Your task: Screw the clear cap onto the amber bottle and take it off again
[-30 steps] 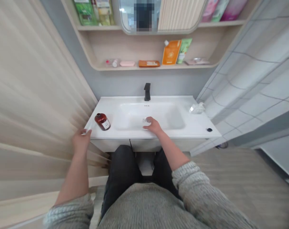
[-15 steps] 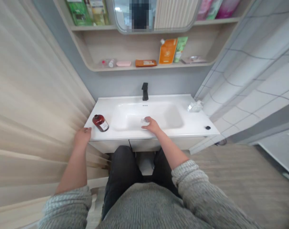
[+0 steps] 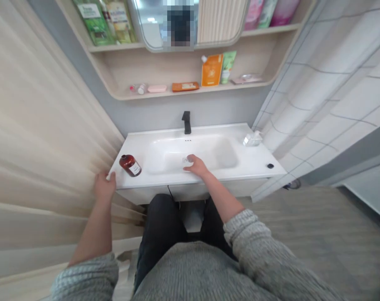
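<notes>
Our right hand (image 3: 196, 166) pinches a small clear object (image 3: 186, 160) over the sink, center frame. Our left hand (image 3: 105, 184), left of center near the brown bottle (image 3: 130, 165), is partly curled; we can't tell its grip.

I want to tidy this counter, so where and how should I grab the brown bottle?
I'd wrap the fingers around the broad body of the brown bottle, below the shoulder, coming from its left with the left hand, if free. That hand is nearer; the bottle looks upright, and its rounded body offers more grip than the short, narrow neck.
</notes>
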The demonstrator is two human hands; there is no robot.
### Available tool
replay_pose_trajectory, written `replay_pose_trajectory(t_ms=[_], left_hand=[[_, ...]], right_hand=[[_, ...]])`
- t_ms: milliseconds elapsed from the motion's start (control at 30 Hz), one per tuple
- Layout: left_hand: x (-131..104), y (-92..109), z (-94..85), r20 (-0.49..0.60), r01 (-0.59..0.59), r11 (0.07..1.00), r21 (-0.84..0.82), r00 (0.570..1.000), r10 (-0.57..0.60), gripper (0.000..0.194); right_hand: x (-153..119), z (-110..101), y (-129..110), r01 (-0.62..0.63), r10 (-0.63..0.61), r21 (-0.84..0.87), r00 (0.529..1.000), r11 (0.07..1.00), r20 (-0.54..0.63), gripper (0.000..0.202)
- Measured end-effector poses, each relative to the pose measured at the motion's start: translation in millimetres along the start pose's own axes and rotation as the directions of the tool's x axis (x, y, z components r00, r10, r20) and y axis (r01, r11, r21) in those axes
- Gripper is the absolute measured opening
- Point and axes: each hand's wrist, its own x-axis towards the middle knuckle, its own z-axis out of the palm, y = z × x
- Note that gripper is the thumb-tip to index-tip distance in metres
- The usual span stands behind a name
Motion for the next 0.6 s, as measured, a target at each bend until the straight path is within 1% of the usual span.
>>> replay_pose_trajectory(t_ms=[67,100,167,233,267,333,400,433,500,600], left_hand=[[-6.6,9.0,-5.2,-0.117,-0.085,0.995,-0.050,0.990,0.078,0.052],[-9.2,14.6,-5.8,-0.145,-0.119,0.987,-0.104,0.984,0.103,0.055],[-12.3,27.3,-2.5,-0.158,-0.175,0.949,-0.263,0.978,0.136,0.059],[-12.6,40.5,6.3,-0.155,-0.194,0.882,-0.429,0.978,0.140,0.066],[-12.0,46.6,12.0,-0.142,-0.183,0.849,-0.496,0.981,0.129,0.073],[-10.7,57.2,24.0,-0.084,-0.122,0.797,-0.592,0.992,0.089,0.092],[-9.7,64.7,34.6,-0.020,-0.066,0.764,-0.642,0.997,0.070,0.108],[-9.3,67.3,38.9,-0.002,-0.051,0.759,-0.649,0.998,0.066,0.112],[-8.0,70.3,45.1,0.013,-0.024,0.775,-0.632,0.999,0.042,0.114],[-5.0,72.7,49.7,0.019,0.037,0.842,-0.538,0.999,-0.032,0.113]], right_hand=[[0.0,-0.3,-0.6,-0.002,0.002,0.004,1.000,1.000,0.003,0.066],[0.0,-0.2,-0.5,-0.003,0.003,0.003,1.000,1.000,0.001,0.066],[0.2,0.6,0.2,0.000,0.000,-0.005,1.000,1.000,-0.004,0.067],[0.6,1.8,1.5,0.007,-0.008,-0.007,1.000,1.000,-0.009,0.067],[0.8,2.3,2.3,0.012,-0.012,-0.005,1.000,1.000,-0.009,0.067],[1.3,3.2,3.8,0.015,-0.015,0.002,1.000,1.000,-0.010,0.068],[1.8,3.5,5.0,0.013,-0.013,0.011,1.000,1.000,-0.013,0.069],[2.0,3.6,5.4,0.012,-0.011,0.013,1.000,1.000,-0.014,0.069],[2.3,3.5,5.7,0.008,-0.008,0.014,1.000,1.000,-0.013,0.070],[2.4,3.4,5.6,0.007,-0.007,0.008,1.000,1.000,-0.006,0.069]])
